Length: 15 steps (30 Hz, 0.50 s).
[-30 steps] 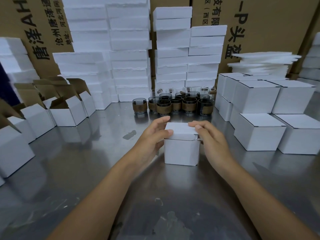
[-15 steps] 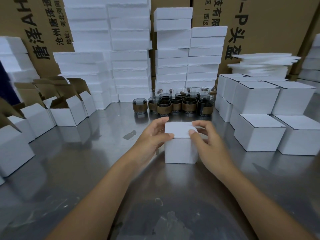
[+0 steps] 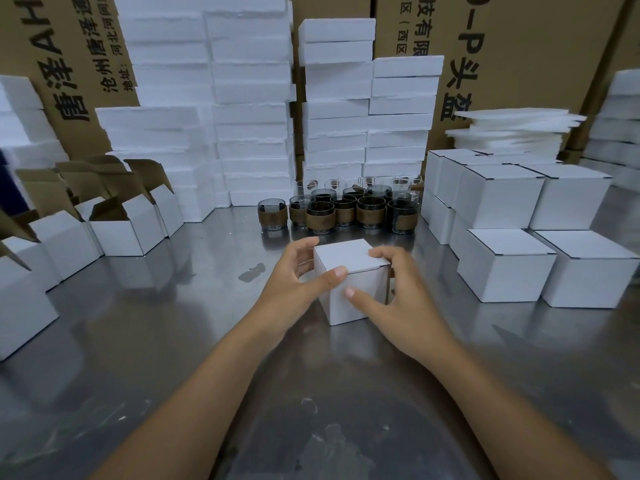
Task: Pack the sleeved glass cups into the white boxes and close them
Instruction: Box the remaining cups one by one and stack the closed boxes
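The white box stands near the middle of the steel desk, its lid flat and seemingly tucked in. Whether a cup is inside cannot be seen. The left hand cups the box's left side, with its fingers curled round the far corner and its thumb on the near top edge. The right hand grips from the right, fingers bent over the top and thumb pressed on the front face. This two-sided hold probably serves to seat the flap and steady the box before it is carried off.

Just beyond it, the sleeved glass cups wait in a tight cluster, upright and within easy reach. On the right, closed boxes sit stacked in rows, the likely place for this one. On the left, open boxes stand with flaps up, ready for filling.

Foam blocks are piled high at the far edge, with foam sheets far right and brown cartons behind. Nothing lies between the box and the closed stack.
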Available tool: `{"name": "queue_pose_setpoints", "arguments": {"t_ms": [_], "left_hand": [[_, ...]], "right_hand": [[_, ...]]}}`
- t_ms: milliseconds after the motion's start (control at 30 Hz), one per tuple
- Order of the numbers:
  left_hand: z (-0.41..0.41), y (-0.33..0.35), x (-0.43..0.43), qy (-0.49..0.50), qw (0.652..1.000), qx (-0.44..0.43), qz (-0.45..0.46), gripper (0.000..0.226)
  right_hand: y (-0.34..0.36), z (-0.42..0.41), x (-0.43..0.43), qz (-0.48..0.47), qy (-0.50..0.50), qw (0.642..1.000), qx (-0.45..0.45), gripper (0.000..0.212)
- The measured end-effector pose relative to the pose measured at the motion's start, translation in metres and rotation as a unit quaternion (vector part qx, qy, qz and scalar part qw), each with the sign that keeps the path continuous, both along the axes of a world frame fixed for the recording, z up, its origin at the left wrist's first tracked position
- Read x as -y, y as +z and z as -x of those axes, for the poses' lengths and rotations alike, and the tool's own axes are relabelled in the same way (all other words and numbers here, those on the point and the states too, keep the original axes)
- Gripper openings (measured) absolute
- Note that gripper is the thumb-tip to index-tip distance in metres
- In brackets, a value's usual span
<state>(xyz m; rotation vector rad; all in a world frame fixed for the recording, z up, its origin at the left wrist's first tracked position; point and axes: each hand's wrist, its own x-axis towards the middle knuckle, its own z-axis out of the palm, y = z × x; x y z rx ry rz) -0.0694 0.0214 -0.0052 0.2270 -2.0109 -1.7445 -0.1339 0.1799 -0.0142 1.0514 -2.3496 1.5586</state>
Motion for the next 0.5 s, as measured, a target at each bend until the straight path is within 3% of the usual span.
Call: {"name": "queue_pose_setpoints", "arguments": {"t_ms": [133,233,367,500], "left_hand": [[-0.003,0.0,0.0,-0.002,1.0,-0.008,0.005,0.081],[-0.004,-0.001,0.002,-0.008,1.0,-0.008,-0.007,0.066],[0.003,-0.003,0.007,0.013,0.995,-0.019,-0.096,0.056],[0.005,-0.001,0.012,0.031,0.992,-0.032,-0.117,0.055]], "right_hand": [[0.001,-0.007,-0.001,-0.018,0.0,1.0,0.005,0.068],[0.003,-0.011,-0.002,-0.031,-0.029,0.999,0.002,0.078],[0.002,-0.016,0.004,-0.03,-0.063,0.997,-0.01,0.076],[0.007,-0.018,0.004,-0.025,-0.081,0.996,-0.012,0.076]]}}
